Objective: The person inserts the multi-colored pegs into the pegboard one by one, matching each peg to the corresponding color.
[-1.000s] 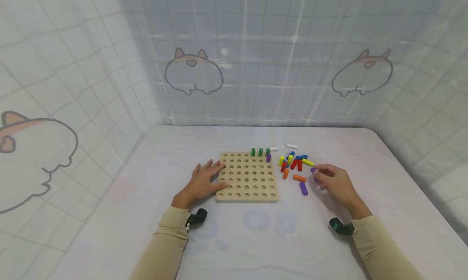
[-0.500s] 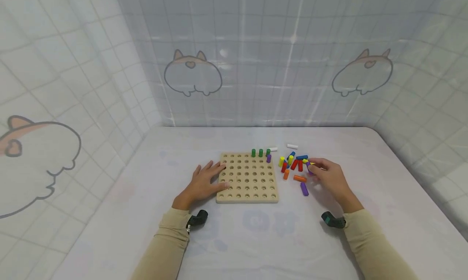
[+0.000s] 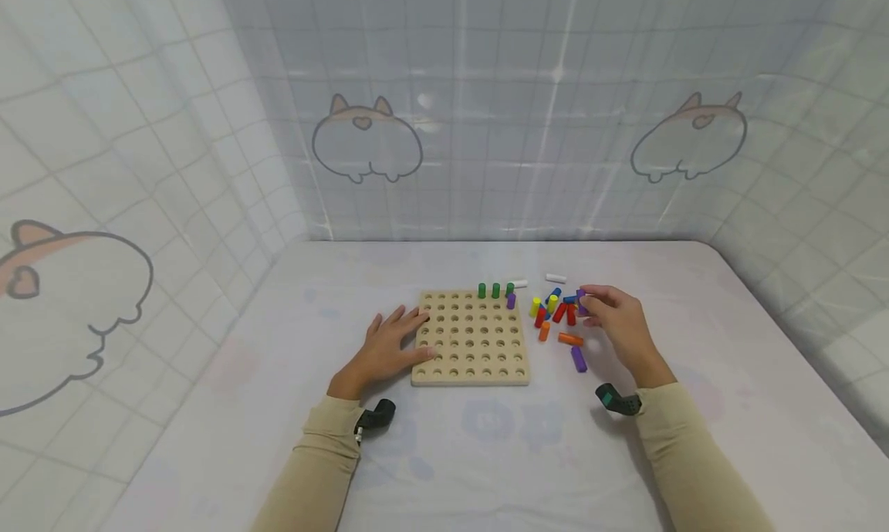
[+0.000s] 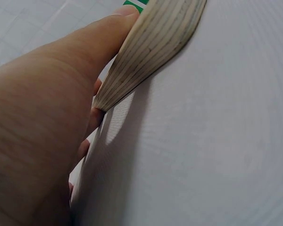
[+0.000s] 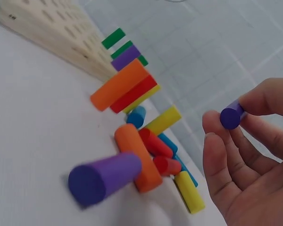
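Note:
My right hand (image 3: 623,327) pinches a purple peg (image 5: 231,117) between thumb and fingertips, held up over the right side of the loose pegs. My left hand (image 3: 380,354) lies with fingers spread on the left edge of a wooden pegboard (image 3: 470,381) full of round holes. In the left wrist view the thumb (image 4: 96,42) reaches over the board's layered side (image 4: 146,56). Three green pegs (image 3: 496,290) stand in the back row towards the right corner. Just in front of the rightmost one stands another purple peg (image 3: 511,301).
Right of the board is a group of loose red, blue, yellow and orange pegs (image 3: 571,339). A purple peg (image 3: 579,359) lies nearest the front, and white pegs (image 3: 556,278) lie at the back. A pale cloth covers the table (image 3: 430,462); curtains hang around it.
My right hand has lifted the purple peg and carried it left and away from me, turning it upright over the yellow peg. My left hand has stayed on the board.

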